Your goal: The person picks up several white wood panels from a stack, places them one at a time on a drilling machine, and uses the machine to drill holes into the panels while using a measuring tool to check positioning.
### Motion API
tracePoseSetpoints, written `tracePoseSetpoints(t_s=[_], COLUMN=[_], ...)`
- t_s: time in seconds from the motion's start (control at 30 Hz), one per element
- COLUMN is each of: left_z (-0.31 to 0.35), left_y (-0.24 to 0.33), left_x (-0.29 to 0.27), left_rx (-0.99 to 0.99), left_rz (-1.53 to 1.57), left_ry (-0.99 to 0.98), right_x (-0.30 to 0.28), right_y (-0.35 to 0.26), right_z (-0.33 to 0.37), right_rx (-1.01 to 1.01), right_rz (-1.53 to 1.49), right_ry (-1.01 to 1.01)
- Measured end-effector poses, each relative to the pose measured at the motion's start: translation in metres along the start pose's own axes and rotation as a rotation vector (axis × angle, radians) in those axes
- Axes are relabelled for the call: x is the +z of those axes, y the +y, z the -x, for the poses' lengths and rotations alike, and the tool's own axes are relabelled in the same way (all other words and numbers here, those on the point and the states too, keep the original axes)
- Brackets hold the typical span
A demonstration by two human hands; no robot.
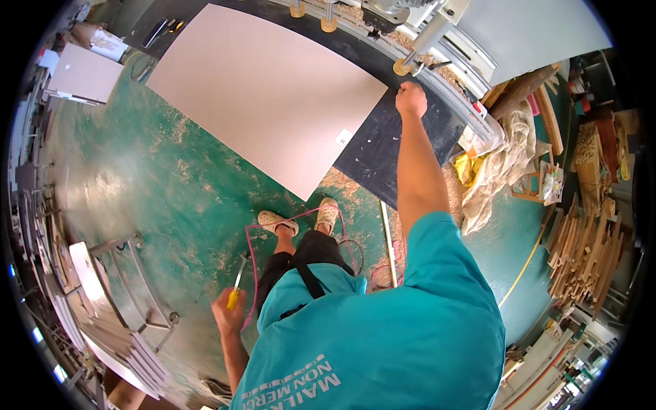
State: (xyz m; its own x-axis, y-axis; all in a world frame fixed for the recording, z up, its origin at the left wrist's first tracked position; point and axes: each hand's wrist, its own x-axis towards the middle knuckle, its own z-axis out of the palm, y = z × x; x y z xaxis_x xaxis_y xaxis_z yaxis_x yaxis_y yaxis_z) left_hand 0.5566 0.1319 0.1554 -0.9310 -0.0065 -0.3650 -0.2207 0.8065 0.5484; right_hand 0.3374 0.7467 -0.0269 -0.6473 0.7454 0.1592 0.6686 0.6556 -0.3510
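Observation:
At hip level my left hand (229, 311) is closed around a yellow-handled tool (233, 299) with a slim metal shaft pointing forward; its exact kind is too small to tell. My right arm reaches out ahead. The right hand (411, 101) is closed over the black machine table (369, 154), below a clamp post with a round tan foot (402, 66). Whatever its curled fingers hold, if anything, is hidden. Just left of this hand lies a large pale pinkish panel (266, 89) with a small white label (343, 137) near its right edge.
A pink hose (251, 266) loops around my feet on the green floor (184, 225). A metal-framed cart (147, 294) stands at left, and a smaller panel (85, 74) at far left. On the right are a beige sack (502, 160) and stacked wood strips (584, 249).

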Motion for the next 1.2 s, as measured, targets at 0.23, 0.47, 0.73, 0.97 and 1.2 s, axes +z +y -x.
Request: tracePoseSetpoints(t_s=[0.23, 0.47, 0.73, 0.97, 1.2], left_z=[0.001, -0.062, -0.097, -0.113, -0.172], left_y=[0.003, -0.006, -0.055, -0.164, -0.217], left_x=[0.015, -0.019, -0.060, -0.089, -0.119], left_rx=[0.048, 0.113, 0.150, 0.133, 0.075], left_rz=[-0.086, -0.007, 0.106, 0.203, 0.171], left_ry=[-0.156, -0.125, -0.159, -0.346, -0.430], right_x=[0.002, -0.065, -0.015, -0.021, -0.020], right_y=[-0.010, -0.110, -0.146, -0.118, -0.169], right_z=[0.062, 0.344, 0.313, 0.325, 0.467], right_rx=[-0.473, -0.706, -0.534, -0.592, -0.104], right_rz=[-0.015, -0.096, -0.023, 0.194, -0.326], right_ry=[0.064, -0.716, -0.309, -0.464, -0.387])
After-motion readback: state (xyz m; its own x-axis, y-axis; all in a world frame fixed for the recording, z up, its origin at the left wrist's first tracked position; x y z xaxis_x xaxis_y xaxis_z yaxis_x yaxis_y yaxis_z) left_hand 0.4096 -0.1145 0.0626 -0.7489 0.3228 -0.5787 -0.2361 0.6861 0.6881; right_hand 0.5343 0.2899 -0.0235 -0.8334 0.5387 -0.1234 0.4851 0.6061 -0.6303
